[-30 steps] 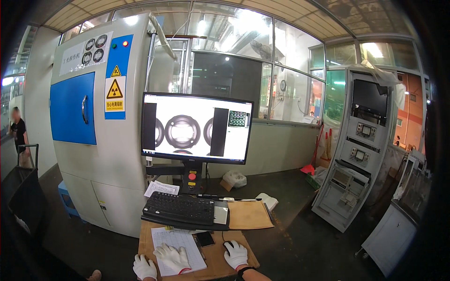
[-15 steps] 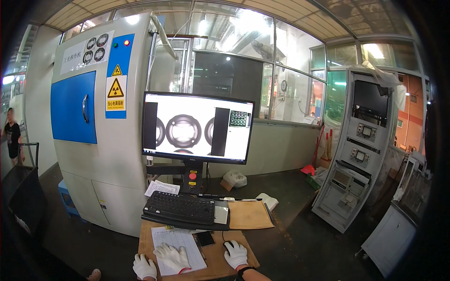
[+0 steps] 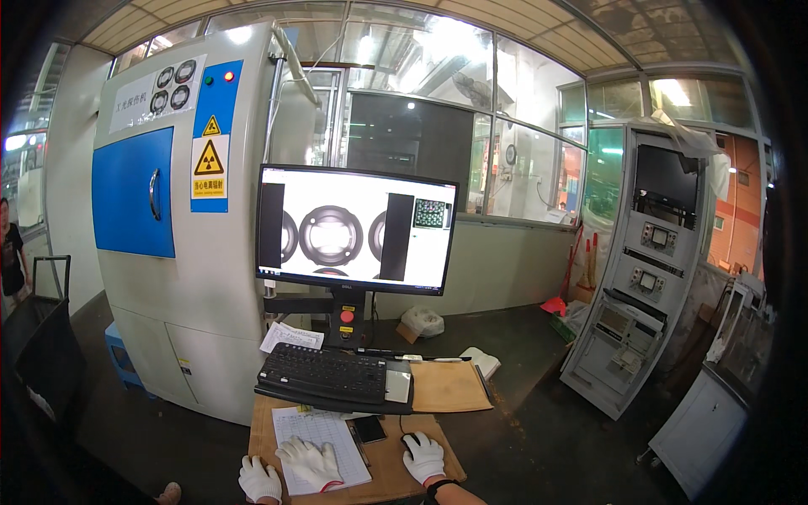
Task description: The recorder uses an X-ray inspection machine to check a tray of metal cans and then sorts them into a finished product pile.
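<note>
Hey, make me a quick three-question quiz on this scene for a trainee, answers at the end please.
1. Short answer: What is under the fingers of the gloved right hand?

2. True or false: The monitor has a blank, dark screen.

3. Multiple choice: Where is the gloved left hand relative to the gridded sheet?
A. To its left
B. To its right
C. Beyond its far edge

Key:
1. A dark mouse.
2. False; it is lit and shows round, dark-rimmed shapes.
3. A.

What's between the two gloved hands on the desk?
In the head view, a loose white glove on a paper sheet, then brown tabletop, lie between the left hand and right hand.
</note>
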The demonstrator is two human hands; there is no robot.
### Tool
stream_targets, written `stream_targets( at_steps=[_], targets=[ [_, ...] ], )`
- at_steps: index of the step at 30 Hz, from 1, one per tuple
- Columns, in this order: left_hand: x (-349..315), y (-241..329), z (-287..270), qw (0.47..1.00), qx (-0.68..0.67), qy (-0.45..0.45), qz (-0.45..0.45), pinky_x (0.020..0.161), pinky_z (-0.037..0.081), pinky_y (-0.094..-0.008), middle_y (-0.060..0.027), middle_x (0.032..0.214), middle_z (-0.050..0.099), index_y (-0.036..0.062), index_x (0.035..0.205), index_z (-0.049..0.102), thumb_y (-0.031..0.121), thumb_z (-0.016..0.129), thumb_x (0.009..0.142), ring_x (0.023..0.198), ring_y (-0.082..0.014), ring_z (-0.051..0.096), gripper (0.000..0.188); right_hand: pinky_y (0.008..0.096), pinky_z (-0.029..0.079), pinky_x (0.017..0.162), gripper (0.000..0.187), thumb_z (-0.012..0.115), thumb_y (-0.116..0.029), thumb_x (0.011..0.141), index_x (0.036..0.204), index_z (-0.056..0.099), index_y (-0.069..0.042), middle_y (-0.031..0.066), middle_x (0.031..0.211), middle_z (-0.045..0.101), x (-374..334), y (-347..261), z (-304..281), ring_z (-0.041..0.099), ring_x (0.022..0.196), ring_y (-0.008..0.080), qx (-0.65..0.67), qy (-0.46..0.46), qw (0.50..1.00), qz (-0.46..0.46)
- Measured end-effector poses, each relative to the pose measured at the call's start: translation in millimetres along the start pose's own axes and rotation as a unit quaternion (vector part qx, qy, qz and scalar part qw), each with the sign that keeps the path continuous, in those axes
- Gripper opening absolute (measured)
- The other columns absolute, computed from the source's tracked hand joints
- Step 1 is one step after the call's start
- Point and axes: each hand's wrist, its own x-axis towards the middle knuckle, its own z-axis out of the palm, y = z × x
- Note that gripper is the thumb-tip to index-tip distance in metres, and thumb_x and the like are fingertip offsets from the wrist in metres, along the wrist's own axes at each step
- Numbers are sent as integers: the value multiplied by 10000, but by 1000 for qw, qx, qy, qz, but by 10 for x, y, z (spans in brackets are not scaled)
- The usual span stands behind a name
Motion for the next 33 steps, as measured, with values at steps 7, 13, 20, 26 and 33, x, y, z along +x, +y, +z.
stream_targets(
  at_steps=[7, 13, 20, 26, 33],
  targets=[
    [0, 18, -29, 1000, -6, -2, -3, 871, 557, -535, -146, 1355, 617, 111, 1249, 656, 358, 640, 940, 1065, -407, 667, 396, 543, 503, 915, 419, 674, -316, 868, 1283, 659, -252, 112, 1343, 601, -3, -7, -13, 623, 1033, 389, -2, 8, 1000, -7],
    [19, -106, 253, 999, -14, -20, -32, 918, 501, -506, -184, 1369, 558, 72, 1176, 636, 293, 712, 841, 1093, -381, 614, 408, 539, 500, 926, 423, 676, -321, 866, 1282, 658, -248, 116, 1346, 601, 12, -16, -21, 622, 1059, 391, 3, -7, 1000, -4],
    [33, -36, 147, 999, -12, -37, -29, 900, 498, -500, -162, 1335, 560, 88, 1187, 631, 299, 710, 847, 1079, -368, 618, 408, 542, 507, 902, 487, 701, -326, 836, 1299, 639, -188, 123, 1330, 609, 21, -32, -77, 636, 1051, 390, -7, -11, 1000, 5],
    [14, -95, 239, 999, -11, -22, -28, 886, 501, -505, -160, 1315, 567, 90, 1163, 634, 297, 710, 845, 1066, -365, 623, 386, 557, 502, 876, 524, 709, -357, 821, 1311, 611, -199, 115, 1276, 599, 8, -27, -58, 626, 1024, 383, -9, 4, 1000, 15],
    [19, -72, 226, 999, -8, -24, -27, 883, 503, -507, -161, 1319, 570, 92, 1157, 635, 299, 708, 847, 1072, -371, 621, 379, 548, 511, 869, 530, 707, -338, 824, 1322, 612, -186, 124, 1298, 598, 16, -20, -65, 630, 1026, 389, -10, -1, 1000, 10]
  ],
)
